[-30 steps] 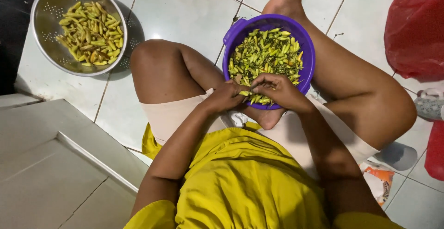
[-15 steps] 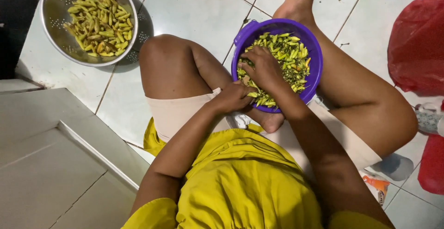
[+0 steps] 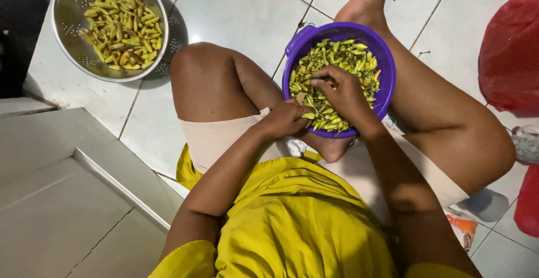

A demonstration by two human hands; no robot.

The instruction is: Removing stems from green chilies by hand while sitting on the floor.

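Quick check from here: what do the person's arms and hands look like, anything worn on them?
Both arms are bare from the short sleeves down. The sleeves are yellow, of the same cloth as the shirt. The left hand and right hand are bare: no gloves, and no watch, ring or bracelet that this view shows.

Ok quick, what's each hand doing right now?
Left hand: closed on a chili at the bowl edge.
Right hand: fingers curled down in the chilies; holding one or not cannot be told.
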